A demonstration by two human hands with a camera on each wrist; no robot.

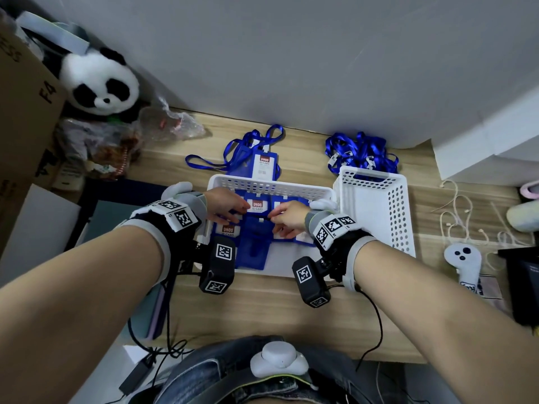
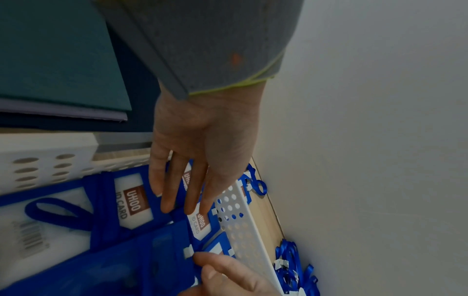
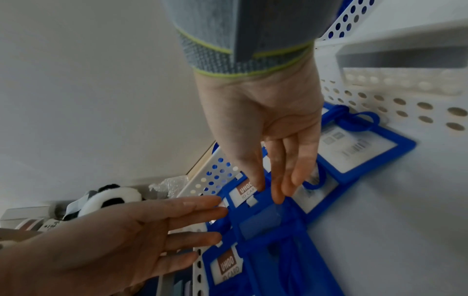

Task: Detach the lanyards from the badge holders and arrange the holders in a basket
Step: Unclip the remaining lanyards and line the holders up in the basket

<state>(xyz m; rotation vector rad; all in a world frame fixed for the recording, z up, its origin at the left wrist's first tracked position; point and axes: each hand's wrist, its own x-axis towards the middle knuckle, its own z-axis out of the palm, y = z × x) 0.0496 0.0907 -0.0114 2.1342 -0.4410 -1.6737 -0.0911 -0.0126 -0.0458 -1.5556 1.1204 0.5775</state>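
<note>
A white perforated basket (image 1: 271, 184) lies on the wooden desk and holds several blue badge holders (image 1: 256, 205) laid flat. My right hand (image 1: 272, 218) pinches the top edge of one translucent blue holder (image 3: 263, 222) with thumb and forefinger, in the middle of the basket. My left hand (image 1: 233, 212) reaches in from the left with straight fingers (image 2: 167, 206) resting on the holders beside it. Behind the basket lie more holders with blue lanyards attached (image 1: 258, 161). A heap of loose blue lanyards (image 1: 361, 153) sits at the back right.
A second white basket (image 1: 376, 205) stands on end right of the first. A panda plush (image 1: 102, 83), a cardboard box (image 1: 23, 112) and a plastic bag (image 1: 172, 123) crowd the back left. A white controller (image 1: 463, 260) and thin cords (image 1: 458, 217) lie at the right.
</note>
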